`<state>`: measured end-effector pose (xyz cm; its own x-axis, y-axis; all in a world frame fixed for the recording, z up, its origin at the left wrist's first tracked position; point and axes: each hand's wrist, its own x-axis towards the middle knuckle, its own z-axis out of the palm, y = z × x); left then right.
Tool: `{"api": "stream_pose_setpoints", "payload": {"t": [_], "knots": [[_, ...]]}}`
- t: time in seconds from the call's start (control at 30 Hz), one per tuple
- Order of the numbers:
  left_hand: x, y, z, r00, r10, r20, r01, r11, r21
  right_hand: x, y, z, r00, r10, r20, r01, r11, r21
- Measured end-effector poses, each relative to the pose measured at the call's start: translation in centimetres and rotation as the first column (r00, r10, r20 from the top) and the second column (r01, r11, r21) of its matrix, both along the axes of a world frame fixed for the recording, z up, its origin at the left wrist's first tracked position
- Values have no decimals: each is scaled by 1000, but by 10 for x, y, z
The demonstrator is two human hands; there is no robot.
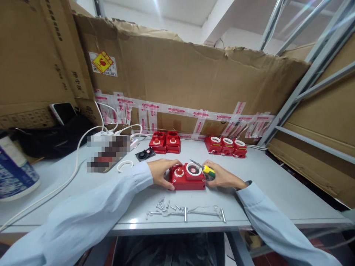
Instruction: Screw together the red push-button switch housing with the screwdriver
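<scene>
A red alarm box point(186, 183) with a red domed lamp and a white-ringed round speaker lies on the grey table point(133, 203) in front of me. My left hand point(163, 173) grips its left end, thumb at the front and fingers at the back. In my right hand point(222, 175) is a screwdriver point(208, 170) with a yellow and green handle, its shaft pointing left over the speaker ring. That hand is at the box's right end; whether it also touches the box I cannot tell. Nearer the table edge lie several loose screws point(162, 204) and metal rods with T-shaped ends point(185, 214).
Red alarm boxes with lamps point(165, 144) stand at the back, and white-ringed red units point(226, 147) stand to their right. A black round part point(144, 154) and a white ring point(125, 166) lie at left. A white cable point(74, 166) crosses the left side. Cardboard point(177, 74) walls the back.
</scene>
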<state>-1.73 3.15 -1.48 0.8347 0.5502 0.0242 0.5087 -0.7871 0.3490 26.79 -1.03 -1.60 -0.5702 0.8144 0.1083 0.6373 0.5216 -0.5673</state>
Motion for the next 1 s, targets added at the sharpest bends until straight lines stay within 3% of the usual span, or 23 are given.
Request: {"api": "stream_pose_setpoints", "payload": {"t": [0.23, 0.43, 0.7, 1.0], "knots": [[0, 0, -1, 999, -27, 32, 27, 1000, -5, 0, 1, 0, 999, -33, 24, 32, 999, 15], [0, -1, -1, 999, -29, 35, 29, 1000, -10, 4, -5, 15, 998, -50, -22, 52, 997, 58], [0, -3, 2, 999, -15, 35, 16, 999, -28, -17, -8, 21, 987, 54, -153, -49, 998, 37], [-1, -2, -3, 999, 40, 22, -40, 999, 12, -18, -12, 24, 996, -64, -62, 68, 995, 67]]}}
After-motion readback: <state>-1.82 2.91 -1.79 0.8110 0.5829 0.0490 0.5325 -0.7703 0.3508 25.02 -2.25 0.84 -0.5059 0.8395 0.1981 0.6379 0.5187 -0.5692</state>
